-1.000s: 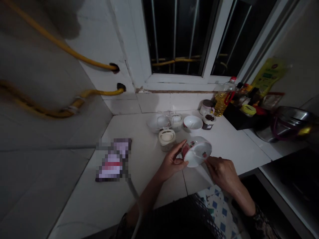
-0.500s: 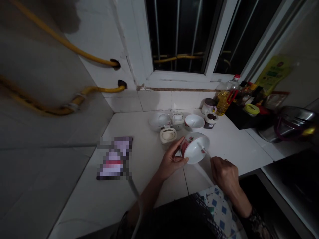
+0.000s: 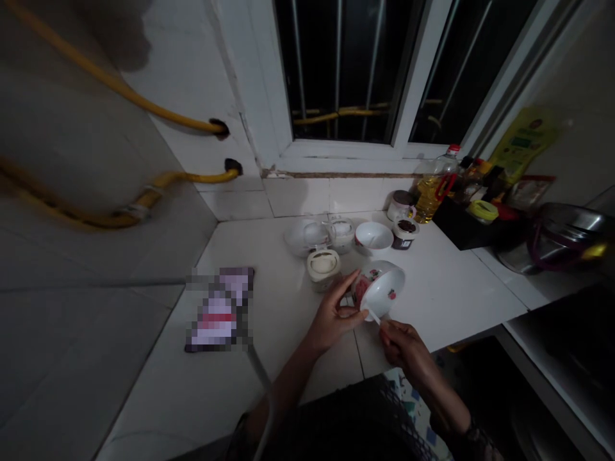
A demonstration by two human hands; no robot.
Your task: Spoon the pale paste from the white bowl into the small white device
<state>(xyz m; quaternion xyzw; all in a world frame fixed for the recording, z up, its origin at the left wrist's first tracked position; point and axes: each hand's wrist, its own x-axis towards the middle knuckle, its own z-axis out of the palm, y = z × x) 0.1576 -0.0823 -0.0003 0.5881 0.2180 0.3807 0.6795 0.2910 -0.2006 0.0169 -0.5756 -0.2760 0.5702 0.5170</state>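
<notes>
My left hand (image 3: 336, 312) is closed on the left rim of a white bowl (image 3: 388, 291) with red flowers. The bowl is tilted, its opening turned toward me and to the right. In my right hand (image 3: 402, 342) is the handle of a white spoon (image 3: 373, 315). The spoon's other end reaches the bowl's near edge, close to my left thumb; its tip is hard to make out. Just beyond my left hand stands a jar with a cream lid (image 3: 323, 264). A second white bowl (image 3: 373, 237) sits farther back.
Clear containers (image 3: 307, 235) and a dark-filled jar (image 3: 406, 232) stand by the back wall. An oil bottle (image 3: 430, 192), a black box (image 3: 461, 224) of bottles and a metal pot (image 3: 557, 240) are at right. A pixelated packet (image 3: 218, 314) and a grey cable (image 3: 262, 371) lie left.
My right hand has moved left and closer to my left hand. The spoon has gone from the middle of the bowl to its near edge. My left hand still holds the bowl.
</notes>
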